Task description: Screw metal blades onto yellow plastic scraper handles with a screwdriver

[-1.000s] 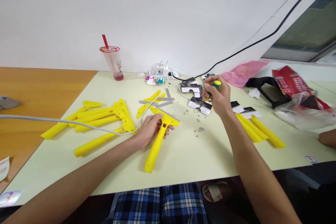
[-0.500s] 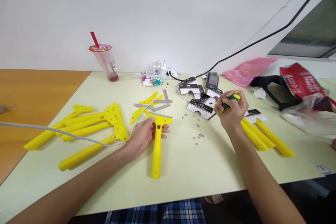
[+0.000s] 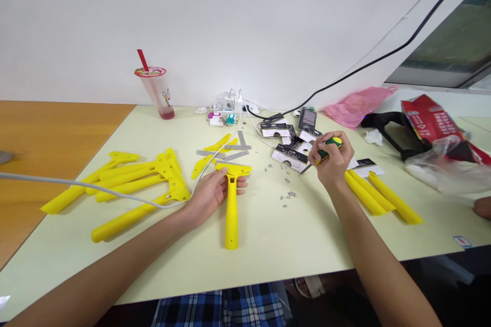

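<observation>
My left hand [image 3: 210, 195] grips a yellow scraper [image 3: 231, 209] by its head, thumb on top and fingers underneath, with the handle pointing toward me. A metal blade edge shows along the far side of that head. My right hand [image 3: 334, 159] is closed around a green and yellow screwdriver [image 3: 329, 147], its tip slanting down to the left over the table. Small metal screws [image 3: 292, 194] lie scattered between my hands. Beyond the scraper are loose metal blades [image 3: 236, 155] and yellow head pieces [image 3: 218, 143].
Several yellow scraper handles [image 3: 134, 186] lie on the left, crossed by a grey cable [image 3: 95, 189]. Black and white cards [image 3: 289, 157] are piled behind the screws. Yellow tubes [image 3: 395, 199] lie at right. A drink cup [image 3: 156, 93] and power strip [image 3: 233, 104] stand by the wall.
The view has shifted slightly. My right hand still holds the screwdriver, its tip now a little closer to the screws. The scraper stays in my left hand, its head tilted slightly differently.
</observation>
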Available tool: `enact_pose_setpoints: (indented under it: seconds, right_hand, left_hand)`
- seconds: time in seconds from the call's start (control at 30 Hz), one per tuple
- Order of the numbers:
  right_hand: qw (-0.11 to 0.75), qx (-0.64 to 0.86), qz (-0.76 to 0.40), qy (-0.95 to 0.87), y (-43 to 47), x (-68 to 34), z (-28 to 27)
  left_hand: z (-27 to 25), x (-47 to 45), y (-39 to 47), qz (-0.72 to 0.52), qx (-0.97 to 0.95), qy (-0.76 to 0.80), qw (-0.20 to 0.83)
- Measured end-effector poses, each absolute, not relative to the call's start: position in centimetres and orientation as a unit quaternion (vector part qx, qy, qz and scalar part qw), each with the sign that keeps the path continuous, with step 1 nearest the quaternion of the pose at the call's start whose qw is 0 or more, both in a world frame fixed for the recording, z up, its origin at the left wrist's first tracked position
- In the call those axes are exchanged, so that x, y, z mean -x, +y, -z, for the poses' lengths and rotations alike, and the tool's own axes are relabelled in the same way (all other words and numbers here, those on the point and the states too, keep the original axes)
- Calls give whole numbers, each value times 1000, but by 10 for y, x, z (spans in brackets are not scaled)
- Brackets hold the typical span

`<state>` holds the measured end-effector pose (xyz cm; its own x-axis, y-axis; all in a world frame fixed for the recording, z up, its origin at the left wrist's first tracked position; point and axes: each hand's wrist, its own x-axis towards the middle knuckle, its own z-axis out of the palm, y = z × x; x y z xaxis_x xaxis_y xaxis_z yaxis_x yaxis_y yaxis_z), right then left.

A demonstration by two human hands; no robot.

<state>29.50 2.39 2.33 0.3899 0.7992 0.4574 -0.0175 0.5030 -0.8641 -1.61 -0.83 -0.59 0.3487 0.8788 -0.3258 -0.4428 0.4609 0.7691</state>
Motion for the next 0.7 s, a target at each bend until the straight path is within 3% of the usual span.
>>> enact_pose_setpoints:
  seconds: [0.4,0.7]
  right_hand:
    - [777,374,-289,-416,18,-289,-38]
    - [774,294,-355,-434,13,-217,-75]
  left_hand:
    - [2,17,-4,-415,-247,363,797]
    - [1,14,-8,-429,-286,372,772]
